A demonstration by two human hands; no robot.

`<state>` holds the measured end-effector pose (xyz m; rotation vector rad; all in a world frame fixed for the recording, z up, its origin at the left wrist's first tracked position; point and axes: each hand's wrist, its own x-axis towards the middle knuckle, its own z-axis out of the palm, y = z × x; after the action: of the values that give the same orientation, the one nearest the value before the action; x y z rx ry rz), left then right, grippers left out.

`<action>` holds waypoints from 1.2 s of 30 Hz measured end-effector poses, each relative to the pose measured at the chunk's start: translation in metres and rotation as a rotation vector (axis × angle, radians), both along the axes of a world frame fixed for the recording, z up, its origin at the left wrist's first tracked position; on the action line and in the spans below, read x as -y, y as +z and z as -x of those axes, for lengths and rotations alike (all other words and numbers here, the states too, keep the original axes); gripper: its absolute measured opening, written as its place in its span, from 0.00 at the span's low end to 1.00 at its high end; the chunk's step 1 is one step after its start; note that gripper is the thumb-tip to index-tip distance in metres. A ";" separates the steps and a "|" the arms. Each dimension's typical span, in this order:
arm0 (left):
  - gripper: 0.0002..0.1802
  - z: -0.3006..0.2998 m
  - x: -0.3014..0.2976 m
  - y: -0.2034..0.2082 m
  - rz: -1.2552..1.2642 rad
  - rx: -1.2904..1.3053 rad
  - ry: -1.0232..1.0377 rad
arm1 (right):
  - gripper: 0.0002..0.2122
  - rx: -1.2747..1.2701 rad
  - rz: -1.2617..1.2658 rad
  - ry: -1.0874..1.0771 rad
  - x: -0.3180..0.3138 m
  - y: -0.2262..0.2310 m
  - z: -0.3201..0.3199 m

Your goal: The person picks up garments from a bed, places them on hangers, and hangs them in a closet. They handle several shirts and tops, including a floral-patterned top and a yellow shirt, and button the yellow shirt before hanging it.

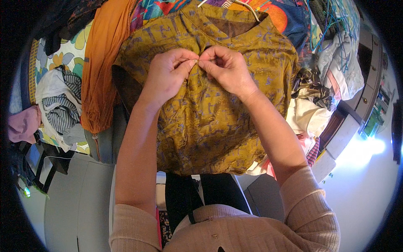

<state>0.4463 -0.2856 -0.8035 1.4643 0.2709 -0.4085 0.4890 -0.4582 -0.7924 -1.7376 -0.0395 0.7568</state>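
A shiny mustard-green shirt (210, 122) with a purple pattern lies spread in front of me, its collar at the far end. A white hanger (253, 11) shows at its neck opening. On the upper front of the shirt, just below the collar, my left hand (164, 77) pinches the cloth between thumb and forefinger. Right beside it my right hand (231, 71) pinches the same spot, and the fingertips of both hands meet. Whatever fastening sits between the fingertips is too small to make out. The shirt's lower edge hangs towards my legs.
Left of the shirt lie a long orange cloth (103, 71), striped and white garments (63, 105) and a pink cloth (25, 124). Grey clothes (342, 63), blue hangers (331, 25) and a cream cloth (307, 117) are heaped on the right. Drawers (366, 80) stand beyond them.
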 end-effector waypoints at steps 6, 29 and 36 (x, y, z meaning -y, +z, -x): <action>0.06 0.000 0.001 -0.003 0.025 -0.007 0.026 | 0.04 0.029 -0.003 -0.008 -0.001 -0.003 0.001; 0.08 -0.002 0.003 0.004 0.129 -0.070 0.091 | 0.04 0.187 0.119 0.013 -0.006 0.005 0.004; 0.09 -0.001 0.000 -0.004 0.073 -0.047 0.034 | 0.03 0.130 0.014 -0.039 -0.006 0.001 0.007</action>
<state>0.4471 -0.2851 -0.8077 1.3785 0.3152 -0.4218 0.4821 -0.4519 -0.7919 -1.7942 -0.0891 0.6167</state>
